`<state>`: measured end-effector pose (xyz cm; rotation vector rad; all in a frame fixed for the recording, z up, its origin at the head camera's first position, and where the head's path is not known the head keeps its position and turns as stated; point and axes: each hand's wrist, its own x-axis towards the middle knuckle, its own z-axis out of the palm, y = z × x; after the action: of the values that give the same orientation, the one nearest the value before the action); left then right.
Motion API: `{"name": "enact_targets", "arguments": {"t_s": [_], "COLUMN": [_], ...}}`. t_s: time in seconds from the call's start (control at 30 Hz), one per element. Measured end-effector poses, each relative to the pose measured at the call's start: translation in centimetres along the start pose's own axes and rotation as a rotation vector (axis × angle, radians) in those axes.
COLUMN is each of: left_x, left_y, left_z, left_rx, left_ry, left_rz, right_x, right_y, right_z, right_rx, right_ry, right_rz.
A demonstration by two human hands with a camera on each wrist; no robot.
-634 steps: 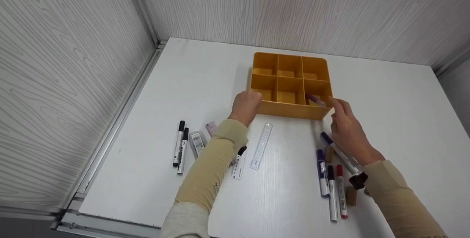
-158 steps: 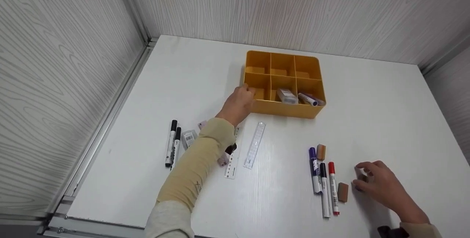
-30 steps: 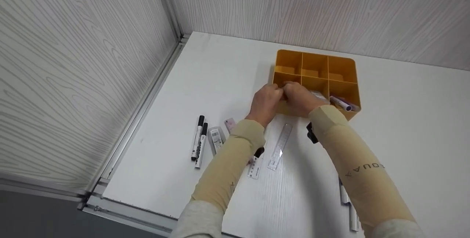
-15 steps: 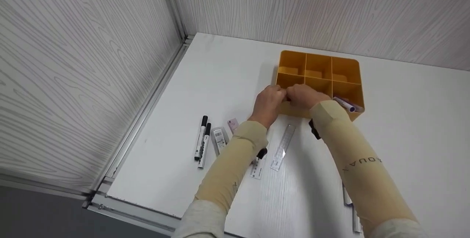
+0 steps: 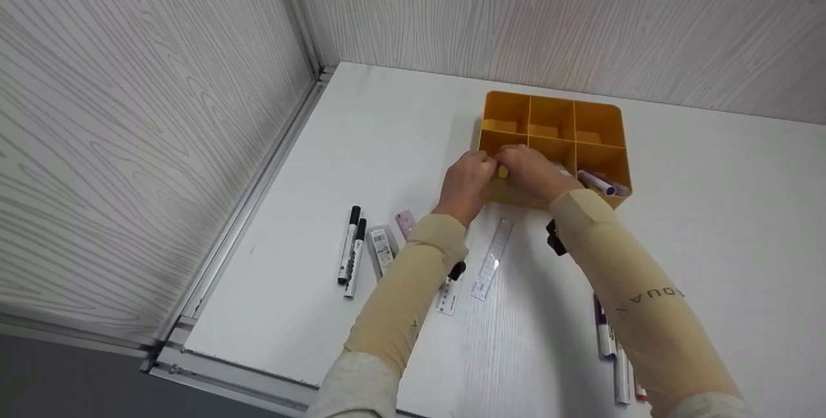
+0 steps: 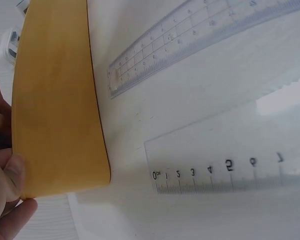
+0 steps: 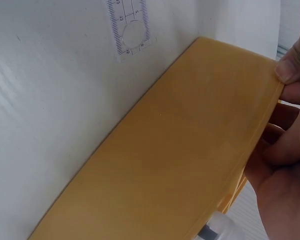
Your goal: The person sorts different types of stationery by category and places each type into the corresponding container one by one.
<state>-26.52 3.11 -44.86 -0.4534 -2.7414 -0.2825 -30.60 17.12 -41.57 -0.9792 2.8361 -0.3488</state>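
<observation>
A yellow-orange organizer box (image 5: 599,120) with two rows of compartments stands at the back of the table. My left hand (image 5: 466,182) grips its front left corner; in the left wrist view the thumb presses on the front wall (image 6: 60,100). Right beside it, my right hand (image 5: 534,174) reaches over the front rim into the front left compartment. Its fingers are bent, but whatever lies between the fingertips is hidden. A clear plastic case (image 5: 561,168) sits in the front middle compartment, mostly covered by the right hand. The front right one holds a white marker with a purple end (image 5: 597,182).
Two black-capped markers (image 5: 349,257), a labelled case (image 5: 382,247) and a pink item (image 5: 404,221) lie left. A transparent ruler (image 5: 492,260) and another ruler (image 5: 446,298) lie before the box. More markers (image 5: 605,334) are partly under the right forearm.
Since 5.3 seconds ago, my right hand has come from beside a small brown block at the right to the front left compartment. The marker and case entered the box after the oldest frame.
</observation>
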Motion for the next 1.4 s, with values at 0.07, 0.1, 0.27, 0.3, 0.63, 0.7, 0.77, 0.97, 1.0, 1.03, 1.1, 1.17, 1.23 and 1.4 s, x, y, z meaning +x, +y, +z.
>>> {"name": "enact_targets", "arguments": {"t_s": [0.07, 0.1, 0.27, 0.3, 0.63, 0.7, 0.77, 0.97, 1.0, 1.03, 1.1, 1.17, 1.23, 1.4], "left_x": [0.0, 0.0, 0.0, 0.0, 0.0, 0.0, 0.0, 0.0, 0.0, 0.0, 0.0, 0.0, -0.1, -0.1], "left_y": [-0.2, -0.3, -0.8, -0.8, -1.2, -1.3, -1.3, -1.7, -1.7, -1.7, -1.8, -1.9, -2.0, -2.2], "left_z": [0.1, 0.1, 0.2, 0.2, 0.2, 0.1, 0.0, 0.2, 0.3, 0.3, 0.4, 0.5, 0.5, 0.6], "left_rx": [0.007, 0.010, 0.003, 0.000, -0.044, -0.043, -0.042, -0.044, -0.046, -0.051, -0.058, -0.063, -0.065, -0.054], "left_ry": [0.003, 0.008, -0.002, -0.006, 0.018, 0.020, 0.017, 0.037, 0.047, 0.057, 0.079, 0.094, 0.105, 0.117], "left_rz": [0.009, 0.016, 0.015, 0.009, 0.010, 0.010, 0.008, 0.004, 0.007, 0.012, 0.025, 0.034, 0.042, 0.054], "right_x": [-0.5, -0.8, -2.4, -2.7, -6.9, -8.0, -9.0, -11.5, -11.9, -12.3, -13.1, -13.8, -14.5, -16.0], "right_y": [-0.2, -0.3, -1.1, -1.2, -1.4, -1.3, -1.1, -0.6, -0.5, -0.4, -0.2, 0.1, 0.4, 1.3], "right_z": [-0.2, -0.4, -1.2, -1.3, -2.9, -3.3, -3.7, -4.2, -4.2, -4.1, -3.9, -3.8, -3.5, -2.7], "right_rx": [0.013, 0.025, 0.026, 0.013, -0.034, -0.026, -0.013, -0.004, -0.007, -0.011, -0.021, -0.027, -0.030, -0.028], "right_ry": [0.041, 0.056, 0.155, 0.182, 0.379, 0.388, 0.389, 0.420, 0.433, 0.444, 0.466, 0.476, 0.478, 0.469], "right_rz": [-0.018, -0.020, -0.028, -0.037, -0.121, -0.131, -0.131, -0.155, -0.163, -0.170, -0.180, -0.182, -0.180, -0.175]}}
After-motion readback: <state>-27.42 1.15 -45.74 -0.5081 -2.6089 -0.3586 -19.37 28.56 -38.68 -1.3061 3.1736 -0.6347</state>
